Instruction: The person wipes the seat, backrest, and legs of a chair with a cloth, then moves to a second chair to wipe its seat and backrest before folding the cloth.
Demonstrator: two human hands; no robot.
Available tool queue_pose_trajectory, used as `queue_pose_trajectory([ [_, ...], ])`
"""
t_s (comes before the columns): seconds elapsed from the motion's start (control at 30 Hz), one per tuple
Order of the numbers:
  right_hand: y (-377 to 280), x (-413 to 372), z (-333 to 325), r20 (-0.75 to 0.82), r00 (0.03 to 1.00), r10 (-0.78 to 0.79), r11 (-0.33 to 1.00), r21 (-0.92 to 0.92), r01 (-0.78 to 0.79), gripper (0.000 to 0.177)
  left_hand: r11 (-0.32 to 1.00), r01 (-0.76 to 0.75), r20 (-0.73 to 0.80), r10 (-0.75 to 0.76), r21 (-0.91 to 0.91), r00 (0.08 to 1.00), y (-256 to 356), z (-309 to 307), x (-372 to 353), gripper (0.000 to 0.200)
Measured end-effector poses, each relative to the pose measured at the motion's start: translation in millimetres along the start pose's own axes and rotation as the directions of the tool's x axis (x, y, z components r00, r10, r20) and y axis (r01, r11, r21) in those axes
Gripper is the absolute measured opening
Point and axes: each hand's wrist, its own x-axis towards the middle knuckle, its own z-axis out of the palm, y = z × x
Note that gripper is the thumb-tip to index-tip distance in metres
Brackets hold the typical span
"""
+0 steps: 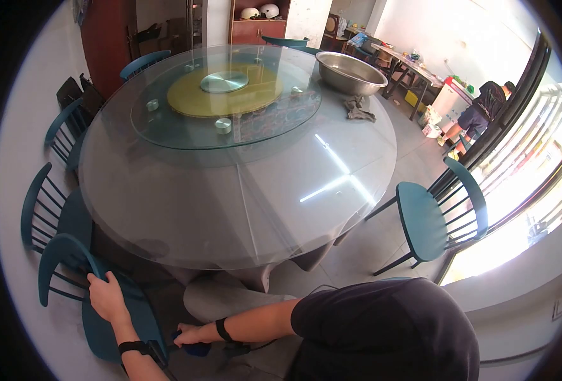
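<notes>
Head view showed the left hand [108, 298] wrapped around the end of the backrest of 1 teal chair [140, 307], which stood beside the round table [179, 216]. The right hand [189, 334] was closed on a dark blue thing [197, 350], perhaps a cloth, near the seat's edge. To my eye, good work here called for a firm left hold against sliding and a light, even right hand clear of the legs.

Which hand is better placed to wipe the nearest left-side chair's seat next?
Probably the right hand: it holds a dark blue item, possibly a cloth, near the teal chair seat. The left hand grips the backrest.
</notes>
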Motion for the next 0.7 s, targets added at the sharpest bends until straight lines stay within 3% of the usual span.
queue_pose_trajectory([
  [0.43, 3.1, 4.9, 0.8, 0.005, 1.000, 0.014, 1.000, -0.015, -0.014, 0.084, 1.000, 0.001, -0.012, -0.002, -0.019, 1.000, 0.9, 0.5, -1.3, 0.035],
  [0.6, 12.3, 14.5, 7.0, -0.049, 0.997, -0.052, 0.999, -0.003, 0.052, 0.081, 1.000, 0.005, -0.024, -0.005, -0.003, 1.000, -3.3, 7.2, 1.9, 0.036],
  [0.7, 20.3, 22.9, 4.9, 0.003, 0.998, -0.065, 0.996, 0.052, 0.065, 0.083, 0.999, 0.028, 0.000, -0.028, -0.025, 1.000, 3.2, 2.1, 1.3, 0.039],
])
